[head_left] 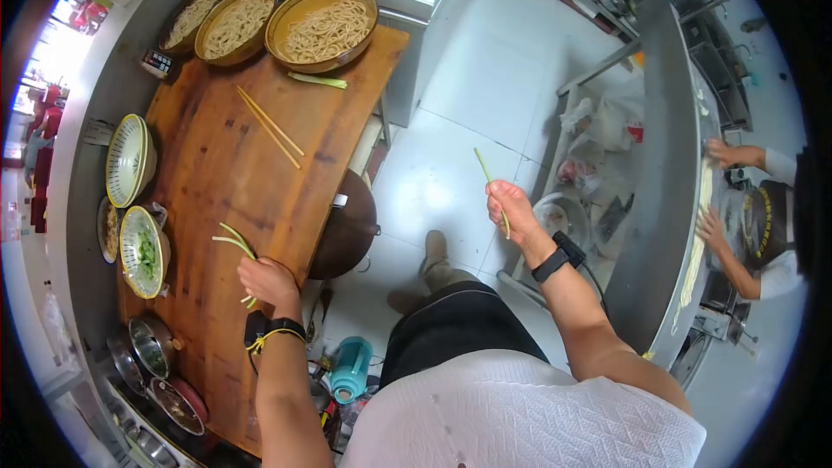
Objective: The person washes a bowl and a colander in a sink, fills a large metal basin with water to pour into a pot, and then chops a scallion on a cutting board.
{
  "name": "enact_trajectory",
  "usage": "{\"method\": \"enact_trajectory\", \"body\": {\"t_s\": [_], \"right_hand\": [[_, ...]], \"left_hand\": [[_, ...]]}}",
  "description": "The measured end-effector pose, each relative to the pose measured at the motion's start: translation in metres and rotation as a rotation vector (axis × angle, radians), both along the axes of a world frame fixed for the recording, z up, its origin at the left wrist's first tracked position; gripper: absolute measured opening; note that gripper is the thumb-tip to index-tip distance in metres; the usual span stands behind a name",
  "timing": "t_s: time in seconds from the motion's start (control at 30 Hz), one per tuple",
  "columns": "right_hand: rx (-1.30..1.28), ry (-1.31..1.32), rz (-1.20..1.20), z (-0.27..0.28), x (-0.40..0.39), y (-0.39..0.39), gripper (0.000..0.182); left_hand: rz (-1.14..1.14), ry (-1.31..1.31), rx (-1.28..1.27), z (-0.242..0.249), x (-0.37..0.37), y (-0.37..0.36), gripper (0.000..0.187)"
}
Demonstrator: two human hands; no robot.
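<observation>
1. Head view, looking straight down: the left hand [270,282] sits at about 7 o'clock over the near edge of the wooden table [225,173], fingers curled tight around a few green stalks [236,244] that fan out toward 10 o'clock.
2. Over at 3 o'clock the right hand [511,208] is out above the tiled floor [451,147], well apart from the table, pinching a single green stalk [487,175] that pokes up toward 12.
3. To do this sorting well, I'd judge: hold the bunch low on the stems so the tips stay level, and bring the single stalk back over the table before letting it go, not over the floor.
4. Watch the pair of chopsticks [270,127] lying loose mid-table, and the cut green piece [317,81] just beside the big noodle bowl [322,26] at 12 o'clock; both are near the sweep of the left forearm.
5. The bowl of greens [143,251] stands at 9 o'clock, near the left hand.
6. Hard to make out: how many stalks the left hand holds, since its fingers hide the stems. The fisheye bends the table edge.
7. At the far right a co-worker's hands [718,191] press dough on a steel counter [672,165]; their body is cut off by the frame.
</observation>
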State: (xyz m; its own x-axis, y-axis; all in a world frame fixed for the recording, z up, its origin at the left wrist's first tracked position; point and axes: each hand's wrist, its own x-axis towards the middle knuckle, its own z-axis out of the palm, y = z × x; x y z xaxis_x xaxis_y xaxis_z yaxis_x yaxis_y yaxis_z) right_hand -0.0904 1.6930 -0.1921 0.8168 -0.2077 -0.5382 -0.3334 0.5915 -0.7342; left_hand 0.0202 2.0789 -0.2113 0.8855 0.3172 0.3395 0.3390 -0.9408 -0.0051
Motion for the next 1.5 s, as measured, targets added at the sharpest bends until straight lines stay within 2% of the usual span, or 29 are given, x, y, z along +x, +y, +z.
{"method": "enact_trajectory", "body": {"t_s": [0.23,0.37,0.43,0.47,0.5,0.57,0.63,0.67,0.7,0.73,0.77,0.8,0.83,0.87,0.93,1.0,1.07,1.23,1.33,1.4,1.5], "right_hand": [[0.02,0.061,-0.056,0.007,-0.049,0.015,0.027],[-0.019,0.107,0.004,0.008,-0.065,0.031,0.028],[-0.035,0.081,0.058,0.009,-0.067,0.045,0.026],[-0.097,0.051,0.098,0.009,-0.065,0.053,0.023],[-0.163,0.021,0.126,0.01,-0.063,0.06,0.021],[-0.261,-0.042,0.279,0.003,-0.059,0.075,0.017],[-0.479,-0.151,0.388,0.0,-0.05,0.101,0.017],[-0.614,-0.233,0.429,0.0,-0.049,0.111,0.017],[-0.615,-0.239,0.433,-0.001,-0.051,0.114,0.017],[-0.874,-0.268,0.475,-0.003,-0.05,0.124,0.016],[-1.12,-0.308,0.515,-0.006,-0.046,0.141,0.016],[-1.202,-0.239,0.586,-0.006,-0.047,0.146,0.015],[-1.258,-0.253,0.568,0.01,-0.046,0.15,0.016],[-1.287,-0.323,0.57,0.021,-0.047,0.151,0.017],[-1.32,-0.39,0.57,0.032,-0.047,0.151,0.018],[-1.353,-0.366,0.719,0.036,-0.049,0.148,0.019],[-1.355,-0.343,0.729,0.04,-0.053,0.147,0.02],[-1.326,-0.291,0.761,0.055,-0.06,0.143,0.021],[-1.23,-0.301,0.748,0.058,-0.063,0.138,0.02],[-1.05,-0.36,0.75,0.053,-0.062,0.136,0.019],[-1.031,-0.396,0.72,0.051,-0.06,0.135,0.018]], "left_hand": [[0.002,-0.001,-0.015,0.007,-0.001,-0.004,0.012],[0.055,0.031,-0.048,0.008,-0.001,-0.002,0.013],[-0.038,-0.041,-0.149,0.008,-0.003,0.001,0.013],[-0.144,-0.102,-0.234,0.011,-0.006,0.003,0.017],[-0.152,-0.114,-0.242,0.013,-0.012,0.0,0.017],[-0.295,0.038,-0.848,0.039,-0.044,-0.034,0.021],[-0.475,0.088,-1.022,0.04,-0.082,-0.065,0.022],[-0.491,0.187,-1.164,0.038,-0.098,-0.081,0.021],[-0.505,0.284,-1.297,0.035,-0.112,-0.097,0.02],[-0.496,0.336,-1.31,0.035,-0.123,-0.111,0.015],[-0.396,0.379,-1.621,0.019,-0.132,-0.12,0.017],[-0.371,0.432,-1.813,0.026,-0.134,-0.123,0.018],[-0.236,0.502,-1.98,0.053,-0.13,-0.127,0.018],[-0.225,0.559,-2.143,0.048,-0.127,-0.125,0.018],[-0.236,0.587,-2.135,0.043,-0.122,-0.117,0.017],[-0.265,0.644,-2.137,0.04,-0.121,-0.118,0.018],[-0.117,0.474,-2.237,0.042,-0.118,-0.119,0.016],[-0.006,0.336,-2.381,0.049,-0.1,-0.119,0.015],[-0.042,0.324,-2.41,0.054,-0.089,-0.113,0.016],[-0.083,0.346,-2.425,0.054,-0.087,-0.111,0.017],[-0.086,0.326,-2.423,0.058,-0.085,-0.111,0.017]]}}
